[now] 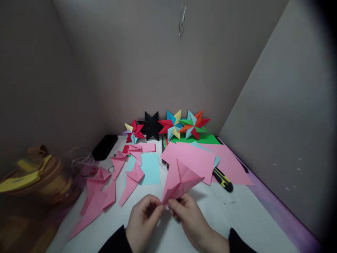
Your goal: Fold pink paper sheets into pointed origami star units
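Note:
Just above the white table, a folded pink paper piece (181, 179) with several points is held between my two hands. My left hand (144, 219) pinches its lower left tip between thumb and fingers. The thumb and curled fingers of my right hand (188, 216) grip its lower edge, close beside the left fingertips. Left of my hands lie more folded pink pieces: a narrow one (132, 180) and larger ones (96, 203) at the table's left side. Flat pink sheets (196, 158) lie behind the held piece.
Paper stars (152, 125) in black and mixed colours lean on the back wall. A black and yellow cutter (223, 180) lies right of the pink sheets. Light blue paper (150, 168), a black phone (104, 147) and a brown pot (39, 175) are farther left.

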The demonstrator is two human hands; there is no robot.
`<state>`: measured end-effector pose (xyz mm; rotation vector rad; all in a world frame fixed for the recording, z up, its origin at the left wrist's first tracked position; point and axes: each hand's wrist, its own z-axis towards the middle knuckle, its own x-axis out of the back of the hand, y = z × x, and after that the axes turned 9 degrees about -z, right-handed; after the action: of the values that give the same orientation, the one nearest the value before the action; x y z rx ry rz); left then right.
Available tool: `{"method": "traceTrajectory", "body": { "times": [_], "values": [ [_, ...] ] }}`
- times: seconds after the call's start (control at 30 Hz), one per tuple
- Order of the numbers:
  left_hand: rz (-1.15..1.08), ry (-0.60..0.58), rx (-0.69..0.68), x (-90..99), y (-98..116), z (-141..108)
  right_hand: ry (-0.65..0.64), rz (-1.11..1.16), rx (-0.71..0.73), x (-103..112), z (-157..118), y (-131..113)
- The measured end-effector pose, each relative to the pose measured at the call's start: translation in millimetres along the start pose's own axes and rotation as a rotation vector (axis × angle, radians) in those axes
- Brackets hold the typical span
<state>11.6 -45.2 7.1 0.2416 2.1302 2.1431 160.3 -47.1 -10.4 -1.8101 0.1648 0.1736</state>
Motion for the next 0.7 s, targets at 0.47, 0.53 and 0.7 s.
{"method": "traceTrajectory", "body": {
  "times": [0.47,0.53,0.7],
  "values": [
    [0.075,-0.077,0.079,-1.9,-0.1,-0.2,-0.003,0.039,0.039,-0.7,2.9,-2.1],
    [0.122,-0.077,0.061,-1.7,0.3,-0.9,0.058,0.048,0.045,0.6,4.8,-3.1],
    [0.14,-0.075,0.031,-0.4,-0.4,-0.2,0.105,-0.025,0.052,6.2,7.2,-4.0]
  ]
}}
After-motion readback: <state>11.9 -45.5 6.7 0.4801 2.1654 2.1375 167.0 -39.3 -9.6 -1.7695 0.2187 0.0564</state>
